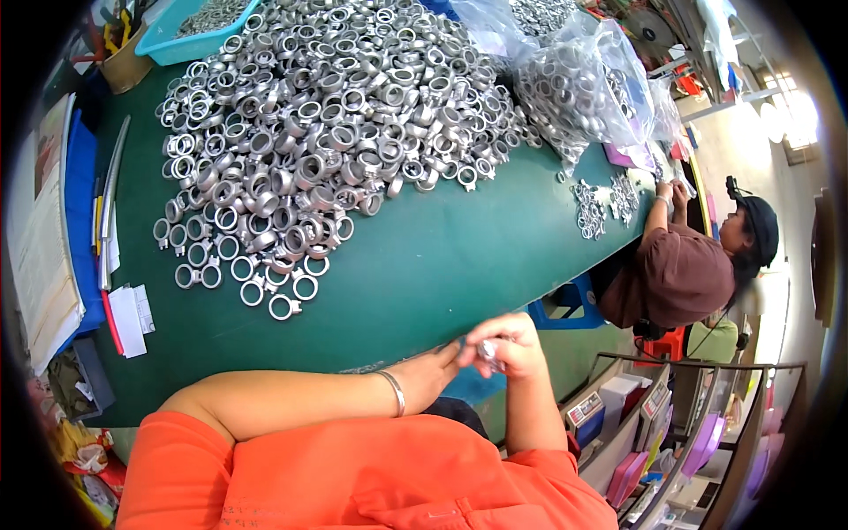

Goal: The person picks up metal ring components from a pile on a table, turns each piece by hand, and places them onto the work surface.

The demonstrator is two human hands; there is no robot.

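My right hand is closed around a small silvery metal piece, held at the table's near edge. Its colour matches the rings in the pile, but my fingers cover most of its shape. My left hand, with a bangle at the wrist, reaches across from the left. Its fingers are stretched out, and the tips meet the fingers of my right hand; no separate thing shows in it. Beyond both hands, a large heap of metal rings with small side lugs covers the far part of the green table.
Clear plastic bags of rings stand at the back right. A light-blue basket sits back left, near papers and pens. On the right, a co-worker in a brown shirt works at small metal parts. Shelves stand lower right.
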